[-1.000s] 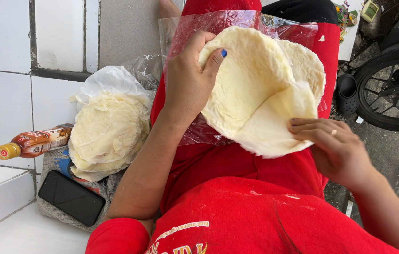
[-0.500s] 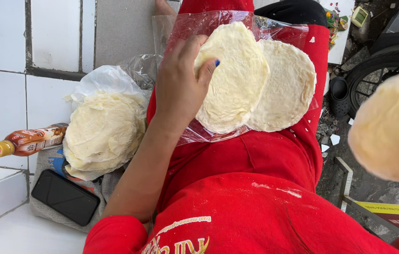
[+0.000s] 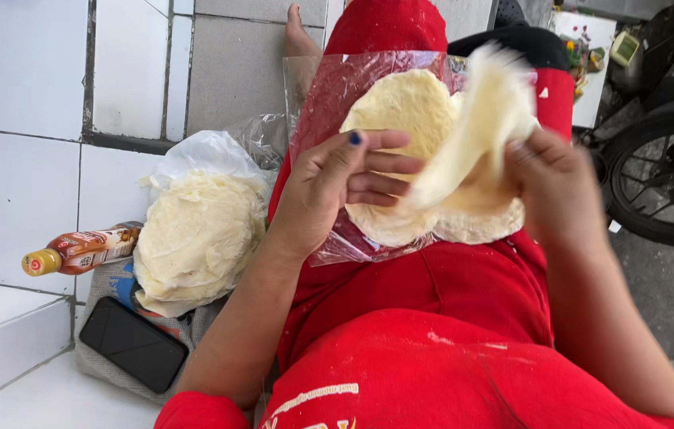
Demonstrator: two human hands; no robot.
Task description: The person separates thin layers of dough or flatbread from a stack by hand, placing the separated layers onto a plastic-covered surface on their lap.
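I sit with a clear plastic sheet [image 3: 329, 95] spread over my red-clothed lap. Two round pale dough sheets [image 3: 400, 107] lie on it side by side. My right hand [image 3: 555, 187] holds a third thin dough sheet [image 3: 476, 131] that hangs blurred above them. My left hand [image 3: 337, 187] is next to it with fingers spread, fingertips touching the hanging sheet's lower edge.
A stack of dough rounds [image 3: 194, 238] lies on white plastic to my left, beside a lying bottle [image 3: 83, 250] and a black phone [image 3: 134, 343] on a grey cloth. White tiled wall on the left. A motorbike wheel [image 3: 658, 179] stands at right.
The right hand came back from the far right with a dough sheet and now holds it over the lap. The left hand slid off the left round toward that sheet.
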